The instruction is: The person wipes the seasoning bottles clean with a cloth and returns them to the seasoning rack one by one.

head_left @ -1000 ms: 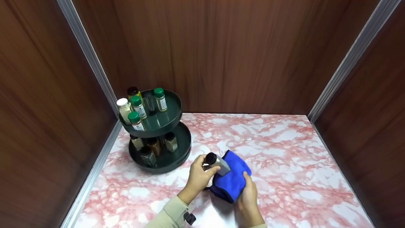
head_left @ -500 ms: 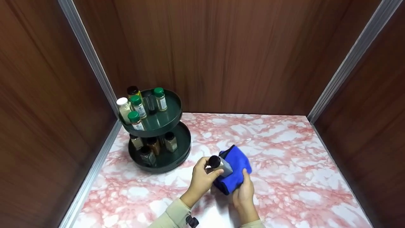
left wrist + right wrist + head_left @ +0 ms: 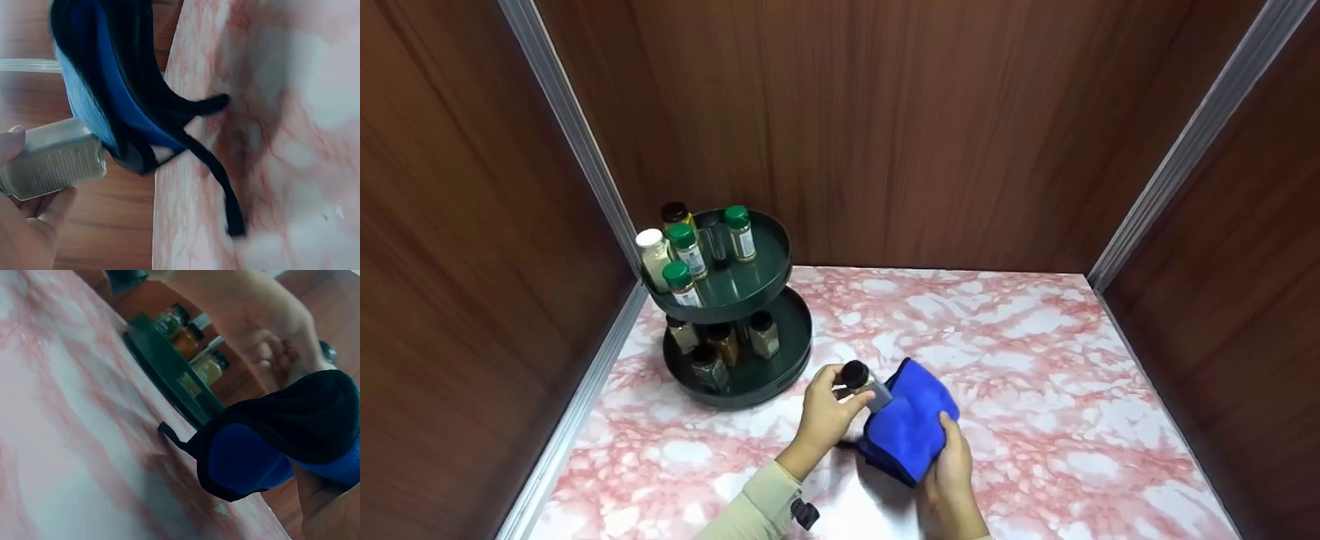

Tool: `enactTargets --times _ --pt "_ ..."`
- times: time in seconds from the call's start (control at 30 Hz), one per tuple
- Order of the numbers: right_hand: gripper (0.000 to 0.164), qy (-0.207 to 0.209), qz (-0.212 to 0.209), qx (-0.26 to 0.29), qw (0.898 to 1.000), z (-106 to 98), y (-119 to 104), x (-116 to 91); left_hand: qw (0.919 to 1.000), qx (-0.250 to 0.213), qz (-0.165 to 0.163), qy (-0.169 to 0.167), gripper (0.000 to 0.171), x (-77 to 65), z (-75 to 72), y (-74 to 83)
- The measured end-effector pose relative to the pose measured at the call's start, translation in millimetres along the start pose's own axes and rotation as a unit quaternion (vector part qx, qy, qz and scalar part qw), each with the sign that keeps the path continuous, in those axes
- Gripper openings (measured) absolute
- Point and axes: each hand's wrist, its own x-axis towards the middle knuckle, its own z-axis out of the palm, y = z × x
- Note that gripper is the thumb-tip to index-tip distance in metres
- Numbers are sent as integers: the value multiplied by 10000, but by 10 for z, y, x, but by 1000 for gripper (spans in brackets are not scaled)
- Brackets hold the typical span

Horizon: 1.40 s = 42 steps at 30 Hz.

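My left hand (image 3: pixel 826 412) grips a square clear spice jar (image 3: pixel 59 160) with a black cap (image 3: pixel 855 373), tilted, its base end against the cloth. Printed text shows on the jar's side in the left wrist view. A folded blue cloth (image 3: pixel 913 420) with black edging lies in my right hand (image 3: pixel 954 469), which holds it from below with the thumb on top. Black strap ends hang from the cloth (image 3: pixel 101 84). Both hands are above the table, just right of the two-tier rack. The fingers under the cloth are hidden.
The dark green two-tier rack (image 3: pixel 765 289) stands at the left. Its upper tray bears several bottles with green, white and dark caps; several black-capped jars (image 3: pixel 765 335) stand on the lower tray. Wood-look panels (image 3: pixel 840 135) enclose the pink marbled table (image 3: pixel 1020 375) at the back and sides.
The cloth and jar went up a little and right, then came back down and left. The jar slid over the cloth toward its left edge. The rack has not moved.
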Motion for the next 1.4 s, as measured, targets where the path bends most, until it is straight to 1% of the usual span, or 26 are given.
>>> enactTargets --times 0.1,0.2,0.37,0.47,0.57,0.63,0.77,0.83,1.0,1.07,1.2,1.23,1.33,1.4 --pt "41 78 -157 -127 9998 -22 -68 6 9999 121 -50 -49 43 -19 -49 -33" --pt "43 90 -414 -380 9984 -16 -129 8 9991 322 -124 -238 41 -50 -78 -66" --pt "44 -94 -877 -834 9926 57 -161 -14 9966 580 -159 -563 40 -111 -68 -121" --pt "44 -200 -1106 -1500 9823 114 -130 -40 9950 712 -119 -691 39 -145 -49 -146" --pt "44 -273 -1247 -2283 9652 157 -84 -77 9933 861 32 -775 38 -173 -28 -160" --pt "43 -348 -1317 -2579 9565 175 -50 -101 9920 966 111 -805 38 -190 -20 -168" --pt "39 -622 -1452 -2727 9490 186 13 -125 9903 1164 122 -750 38 -203 -47 -174" --pt "36 -712 -1607 -2862 9419 177 40 -122 9899 1218 84 -719 39 -192 -81 -173" --pt "30 -741 -1822 -3152 9284 272 -75 -234 9889 1335 111 -648 41 -143 -193 -162" --pt "29 -685 -1849 -3184 9272 286 -99 -252 9886 1377 154 -588 41 -129 -238 -159" --pt "27 -542 -1985 -3326 9203 183 -5 -141 9879 1468 177 -462 41 -113 -329 -158" --pt "28 -524 -2015 -3332 9196 163 11 -123 9880 1477 129 -436 41 -108 -354 -152" --pt "28 -569 -2086 -3309 9186 132 30 -94 9886 1463 39 -354 42 -89 -431 -136" --pt "28 -601 -2085 -3243 9207 118 32 -86 9886 1482 36 -270 42 -70 -481 -132"
